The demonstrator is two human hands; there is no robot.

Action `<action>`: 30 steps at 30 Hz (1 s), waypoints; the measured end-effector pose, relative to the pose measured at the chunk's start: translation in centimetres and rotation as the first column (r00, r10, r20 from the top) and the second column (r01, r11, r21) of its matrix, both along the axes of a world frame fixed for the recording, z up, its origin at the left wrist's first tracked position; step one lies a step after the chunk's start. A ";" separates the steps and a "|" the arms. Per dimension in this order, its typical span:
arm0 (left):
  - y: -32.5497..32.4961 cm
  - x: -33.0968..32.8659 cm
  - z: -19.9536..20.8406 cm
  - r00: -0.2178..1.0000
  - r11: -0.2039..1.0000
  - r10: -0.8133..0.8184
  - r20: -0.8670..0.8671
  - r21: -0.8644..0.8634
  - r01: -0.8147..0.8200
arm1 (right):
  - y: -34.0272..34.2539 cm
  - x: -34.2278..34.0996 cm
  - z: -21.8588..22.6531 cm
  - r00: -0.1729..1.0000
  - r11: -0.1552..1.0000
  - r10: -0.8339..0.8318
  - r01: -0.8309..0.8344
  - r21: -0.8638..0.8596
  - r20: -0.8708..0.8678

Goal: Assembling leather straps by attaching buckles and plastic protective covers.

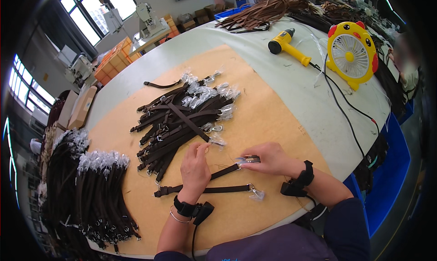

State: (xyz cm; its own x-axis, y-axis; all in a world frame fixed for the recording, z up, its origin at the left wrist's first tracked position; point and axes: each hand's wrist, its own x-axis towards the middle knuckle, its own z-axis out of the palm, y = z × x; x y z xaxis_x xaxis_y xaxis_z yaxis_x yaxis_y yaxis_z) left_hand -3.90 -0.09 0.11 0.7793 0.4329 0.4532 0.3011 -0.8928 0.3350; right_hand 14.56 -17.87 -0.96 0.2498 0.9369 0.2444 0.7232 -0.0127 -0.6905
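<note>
My right hand [268, 158] is closed around a small dark-handled tool that looks like thread snips [251, 159], its tip at the metal-ringed end of a dark brown strap [224, 172]. That strap runs left beneath my left hand [195, 170], whose fingers are curled together; what they pinch, if anything, is too small to make out. Nearer me lies a second strap [227, 188], with a buckle at its left and a plastic-wrapped metal clasp [256, 194] at its right. Beyond my hands is a heap of similar straps [175, 124], many with plastic-wrapped ends.
Brown paper [273, 124] covers part of the pale table [259, 65]. Bundled straps [102, 193] lie at the left. A yellow heat gun [289, 47] and a yellow fan [350, 54] with trailing cords are at the far right. A blue bin [391, 170] stands beside the table.
</note>
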 end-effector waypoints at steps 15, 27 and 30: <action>-2.6 -2.3 -0.7 0.953 0.951 -0.263 -0.148 -0.210 0.229 | -0.6 0.8 1.0 0.980 0.985 0.140 -0.123 -0.121 0.143; -3.9 -1.7 -1.6 0.968 0.923 -0.250 -0.023 -0.307 0.231 | 0.8 -0.2 0.5 0.967 0.959 0.255 -0.252 -0.128 0.006; -4.7 -1.6 -2.3 0.987 0.912 -0.158 0.018 -0.380 0.153 | 1.3 -0.9 -0.8 0.970 0.970 0.240 -0.240 -0.036 0.022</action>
